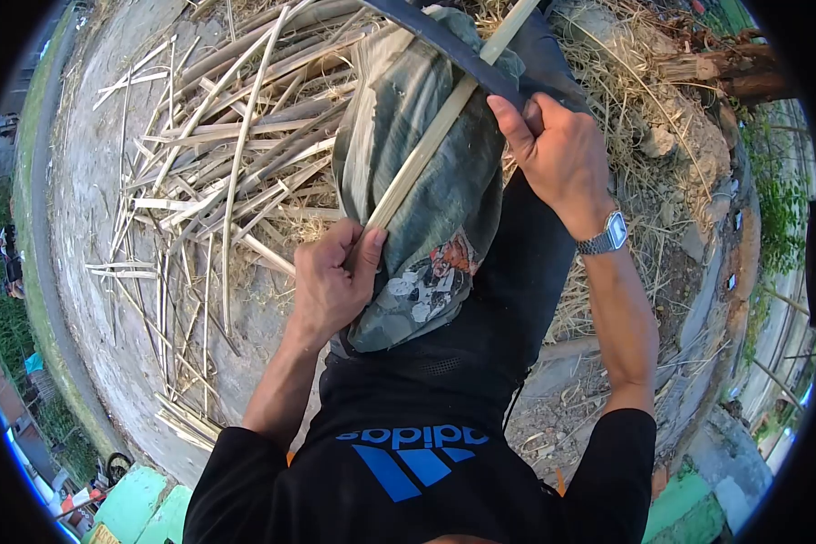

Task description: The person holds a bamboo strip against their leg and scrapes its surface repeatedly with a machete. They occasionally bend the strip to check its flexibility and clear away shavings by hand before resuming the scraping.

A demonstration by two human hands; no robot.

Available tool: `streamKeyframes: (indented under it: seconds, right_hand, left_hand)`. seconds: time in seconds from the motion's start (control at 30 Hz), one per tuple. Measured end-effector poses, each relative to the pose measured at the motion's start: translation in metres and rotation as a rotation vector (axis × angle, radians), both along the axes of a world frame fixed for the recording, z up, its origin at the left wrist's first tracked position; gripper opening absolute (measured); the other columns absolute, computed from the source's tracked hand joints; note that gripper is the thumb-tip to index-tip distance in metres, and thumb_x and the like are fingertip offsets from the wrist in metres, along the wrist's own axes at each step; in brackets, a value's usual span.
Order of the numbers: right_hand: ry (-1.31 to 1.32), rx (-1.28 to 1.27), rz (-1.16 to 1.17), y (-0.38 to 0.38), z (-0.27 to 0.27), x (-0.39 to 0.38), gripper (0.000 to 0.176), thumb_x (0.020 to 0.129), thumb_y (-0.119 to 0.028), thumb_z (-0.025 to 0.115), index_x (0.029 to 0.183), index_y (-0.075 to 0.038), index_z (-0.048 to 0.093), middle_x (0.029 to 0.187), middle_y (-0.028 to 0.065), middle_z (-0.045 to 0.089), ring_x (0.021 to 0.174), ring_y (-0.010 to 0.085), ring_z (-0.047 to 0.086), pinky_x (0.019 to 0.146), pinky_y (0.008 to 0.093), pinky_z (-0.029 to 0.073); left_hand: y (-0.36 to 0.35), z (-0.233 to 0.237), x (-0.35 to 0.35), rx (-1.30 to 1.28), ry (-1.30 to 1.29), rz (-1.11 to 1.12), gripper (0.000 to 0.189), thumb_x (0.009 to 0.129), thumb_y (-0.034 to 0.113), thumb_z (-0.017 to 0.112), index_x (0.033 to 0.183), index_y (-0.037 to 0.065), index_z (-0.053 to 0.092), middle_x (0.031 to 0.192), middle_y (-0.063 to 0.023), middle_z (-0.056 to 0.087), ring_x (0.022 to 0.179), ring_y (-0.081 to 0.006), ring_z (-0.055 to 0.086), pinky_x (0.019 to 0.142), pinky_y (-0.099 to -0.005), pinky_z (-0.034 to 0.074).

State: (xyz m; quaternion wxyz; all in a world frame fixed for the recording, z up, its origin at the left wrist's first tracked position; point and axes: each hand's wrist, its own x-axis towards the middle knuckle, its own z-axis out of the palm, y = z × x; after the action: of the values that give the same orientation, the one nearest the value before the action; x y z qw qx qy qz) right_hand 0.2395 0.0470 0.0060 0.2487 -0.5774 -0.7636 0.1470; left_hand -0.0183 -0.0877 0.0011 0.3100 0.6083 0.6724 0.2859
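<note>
In the head view, the left hand (335,281), left of centre, pinches a pale strip (423,154) slanting across the upper middle; the right hand (564,163), upper right of centre, clamps a dark blade (426,32) crossing it. Greenish cloth (458,186) lies beneath; split sticks (245,150) litter the upper left.

The black shirt (322,499) is bearing 1 brand name, "adidas" (412,436), in blue lettering, appearing upside down. A blue 3-bar logo (423,468) is sitting beside it. The wristwatch display (616,229) is appearing too small to read.
</note>
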Motion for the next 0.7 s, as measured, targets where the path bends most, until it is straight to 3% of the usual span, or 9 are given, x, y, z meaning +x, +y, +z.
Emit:
streamKeyframes:
  seconds: [0.13, 0.27, 0.37, 0.53, 0.67, 0.7]
  right_hand:
    - [-0.08, 0.085, 0.172, -0.018, -0.008, -0.011, 0.065, 0.092, -0.068, 0.065, 0.067, -0.009, 0.061, 0.054, 0.0095, 0.063, 0.05, 0.0341, 0.066, 0.048, 0.0414, 0.054]
    - [-0.028, -0.008, -0.011, 0.014, 0.003, 0.004, 0.067, 0.091, -0.068, 0.066, 0.065, -0.007, 0.06, 0.052, 0.0098, 0.061, 0.049, 0.0324, 0.066, 0.046, 0.0414, 0.052]
    - [-0.013, 0.035, 0.171, -0.014, -0.003, -0.006, 0.065, 0.092, -0.065, 0.067, 0.065, -0.006, 0.06, 0.052, 0.011, 0.06, 0.05, 0.034, 0.065, 0.047, 0.0425, 0.052]
    - [-0.01, -0.018, 0.063, -0.006, 0.004, 0.003, 0.064, 0.091, -0.067, 0.068, 0.065, -0.008, 0.06, 0.055, 0.0109, 0.063, 0.052, 0.035, 0.067, 0.05, 0.0425, 0.054]
    - [-0.065, 0.114, 0.196, -0.004, -0.003, 0.01, 0.066, 0.094, -0.066, 0.064, 0.065, -0.006, 0.06, 0.053, 0.0111, 0.062, 0.05, 0.0347, 0.065, 0.046, 0.0416, 0.051]
    - [-0.069, 0.041, 0.095, 0.008, 0.003, 0.012, 0.067, 0.094, -0.067, 0.064, 0.064, -0.006, 0.059, 0.053, 0.0114, 0.062, 0.05, 0.0346, 0.065, 0.046, 0.0413, 0.051]
  left_hand:
    - [0.002, -0.01, 0.001, 0.014, -0.021, -0.021, 0.034, 0.101, 0.022, 0.071, 0.076, 0.001, 0.06, 0.052, -0.0051, 0.052, 0.046, -0.0111, 0.045, 0.046, -0.0313, 0.037]
    - [-0.001, -0.014, -0.005, -0.047, -0.154, 0.014, 0.036, 0.102, 0.023, 0.069, 0.076, 0.001, 0.06, 0.052, -0.0021, 0.049, 0.048, -0.0094, 0.041, 0.046, -0.0307, 0.034]
    - [0.003, -0.02, -0.009, -0.072, -0.243, 0.001, 0.038, 0.103, 0.025, 0.068, 0.076, 0.0, 0.06, 0.054, -0.0017, 0.05, 0.05, -0.0086, 0.041, 0.047, -0.0296, 0.034]
    - [-0.002, -0.019, -0.013, -0.111, -0.289, 0.001, 0.042, 0.104, 0.029, 0.066, 0.075, 0.0, 0.059, 0.056, -0.0011, 0.05, 0.055, -0.0063, 0.042, 0.049, -0.0281, 0.034]
    - [0.001, -0.025, -0.013, -0.07, -0.32, -0.031, 0.045, 0.106, 0.031, 0.064, 0.074, 0.0, 0.059, 0.057, 0.0025, 0.047, 0.057, -0.0057, 0.041, 0.05, -0.0283, 0.034]
    - [0.003, -0.022, -0.011, -0.091, -0.327, -0.013, 0.044, 0.105, 0.031, 0.064, 0.074, 0.0, 0.058, 0.057, 0.0027, 0.047, 0.057, -0.0055, 0.04, 0.05, -0.028, 0.034]
